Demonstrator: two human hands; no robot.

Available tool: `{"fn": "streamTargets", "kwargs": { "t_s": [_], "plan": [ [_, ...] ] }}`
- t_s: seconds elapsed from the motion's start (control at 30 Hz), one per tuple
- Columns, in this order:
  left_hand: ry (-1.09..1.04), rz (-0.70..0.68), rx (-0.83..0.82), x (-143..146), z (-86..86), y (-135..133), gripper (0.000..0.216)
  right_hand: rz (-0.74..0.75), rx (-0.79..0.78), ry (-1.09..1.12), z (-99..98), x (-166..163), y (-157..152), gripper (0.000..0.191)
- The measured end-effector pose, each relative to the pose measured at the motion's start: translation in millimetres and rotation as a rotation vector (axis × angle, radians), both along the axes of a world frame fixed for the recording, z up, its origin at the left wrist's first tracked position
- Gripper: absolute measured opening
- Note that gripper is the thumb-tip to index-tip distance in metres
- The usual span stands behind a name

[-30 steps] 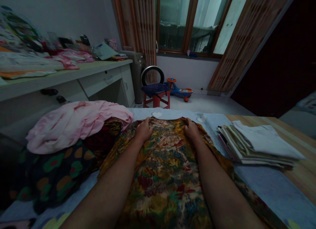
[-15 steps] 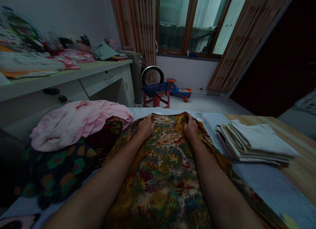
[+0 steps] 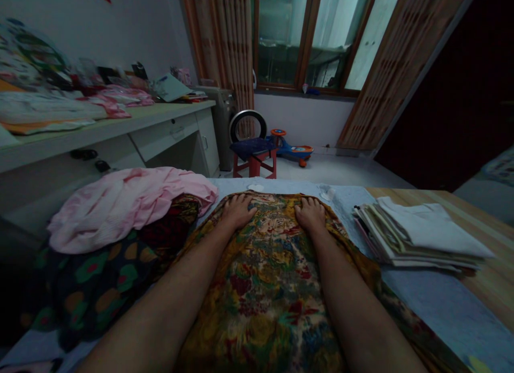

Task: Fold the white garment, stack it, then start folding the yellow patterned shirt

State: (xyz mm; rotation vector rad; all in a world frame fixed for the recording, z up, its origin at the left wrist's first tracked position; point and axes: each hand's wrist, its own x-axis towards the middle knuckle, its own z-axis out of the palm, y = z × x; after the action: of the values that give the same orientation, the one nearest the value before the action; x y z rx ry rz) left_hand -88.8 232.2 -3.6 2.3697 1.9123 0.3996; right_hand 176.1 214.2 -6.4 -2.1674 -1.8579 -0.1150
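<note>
One patterned garment [image 3: 267,287] lies under the left hand [image 3: 238,212] and right hand [image 3: 311,214], fingers [image 3: 241,200] splayed flat near its far edge, gripping nothing. One folded stack [image 3: 429,236] sits to their right, one heap [image 3: 124,212] left, on the blue-covered table [image 3: 433,292]; beyond is one stool [image 3: 254,166].

This is a home, a lived-in room. Long patterned curtains [image 3: 231,46] hang beside a wood-framed window [image 3: 303,40], and a child's blue and orange ride-on toy [image 3: 295,149] stands on the floor near a red stool [image 3: 256,166]. Everyday clothing lies about: a patterned garment [image 3: 273,276], a folded stack [image 3: 425,236]. The grey appliance [image 3: 223,121] may be a washing machine; the light is dim.
</note>
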Motion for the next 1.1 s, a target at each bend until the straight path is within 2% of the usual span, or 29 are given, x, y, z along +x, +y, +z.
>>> {"fn": "streamTargets", "kwargs": {
  "t_s": [0.13, 0.23, 0.33, 0.43, 0.7, 0.9, 1.03, 1.1],
  "plan": [
    [0.041, 0.062, -0.001, 3, 8.7, 4, 0.051, 0.007, -0.026, 0.005, 2.1, 4, 3, 0.045],
    [0.061, 0.115, 0.066, 6, 9.4, 8, 0.046, 0.035, 0.011, 0.014, 6.1, 7, 5, 0.043],
    [0.045, 0.064, 0.11, 6, 3.6, 10, 0.043, 0.078, 0.062, 0.021, 9.3, 10, 5, 0.043],
    [0.031, 0.016, 0.108, 4, -2.8, 13, 0.044, 0.128, 0.023, 0.024, 8.5, 11, 3, 0.041],
    [0.06, 0.013, 0.093, 2, -3.0, 12, 0.052, -0.017, -0.022, 0.004, 1.2, 8, 1, 0.05],
    [0.039, -0.044, 0.211, 5, 7.4, -1, 0.033, 0.006, 0.085, 0.001, 9.5, 6, -3, 0.042],
    [0.107, -0.172, 0.128, 7, 16.1, -22, 0.029, 0.14, 0.044, -0.013, 12.1, 4, -6, 0.03],
    [0.118, -0.233, 0.072, 5, 15.6, -36, 0.029, 0.156, 0.016, -0.034, 10.9, 2, -7, 0.028]
  ]
}}
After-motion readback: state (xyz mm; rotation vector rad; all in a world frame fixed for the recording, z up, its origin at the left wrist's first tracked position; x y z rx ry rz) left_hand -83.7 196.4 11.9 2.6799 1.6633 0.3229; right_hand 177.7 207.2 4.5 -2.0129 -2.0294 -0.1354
